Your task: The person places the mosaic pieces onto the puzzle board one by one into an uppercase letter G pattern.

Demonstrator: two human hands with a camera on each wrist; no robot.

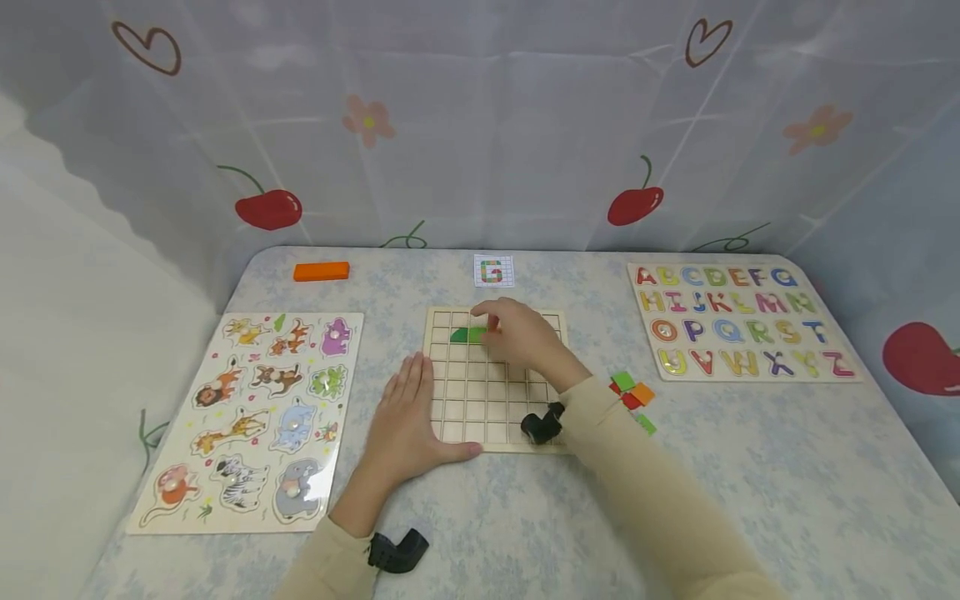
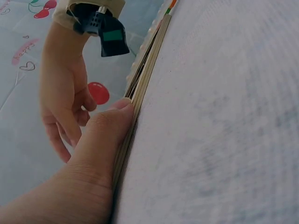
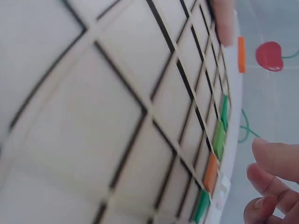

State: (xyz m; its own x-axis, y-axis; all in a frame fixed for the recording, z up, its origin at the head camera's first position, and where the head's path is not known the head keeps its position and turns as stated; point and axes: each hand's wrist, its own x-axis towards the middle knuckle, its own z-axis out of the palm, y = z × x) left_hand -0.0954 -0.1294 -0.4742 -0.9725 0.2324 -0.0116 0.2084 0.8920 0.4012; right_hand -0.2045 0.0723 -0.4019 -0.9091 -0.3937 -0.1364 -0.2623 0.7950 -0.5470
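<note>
A wooden grid board [image 1: 456, 410] lies in the middle of the table. My left hand [image 1: 405, 417] rests along its left side, fingers straight, with the thumb against the front edge. Over the upper part of the board hovers my right hand [image 1: 521, 337], fingers loosely bent and nothing seen between them. Toward the far edge, the right wrist view shows a row of tiles in the grid: a dark green tile [image 3: 224, 113], a light green tile [image 3: 218, 139], an orange tile [image 3: 210, 171] and another green tile [image 3: 201, 206]. In the head view, the right hand hides part of this row.
Loose green, red and orange tiles [image 1: 623, 382] lie right of the board. Behind it sits a small pattern card [image 1: 493, 272]. An animal puzzle [image 1: 341, 417] is at left, an alphabet puzzle [image 1: 742, 367] at right, and an orange block [image 1: 321, 272] at the back left.
</note>
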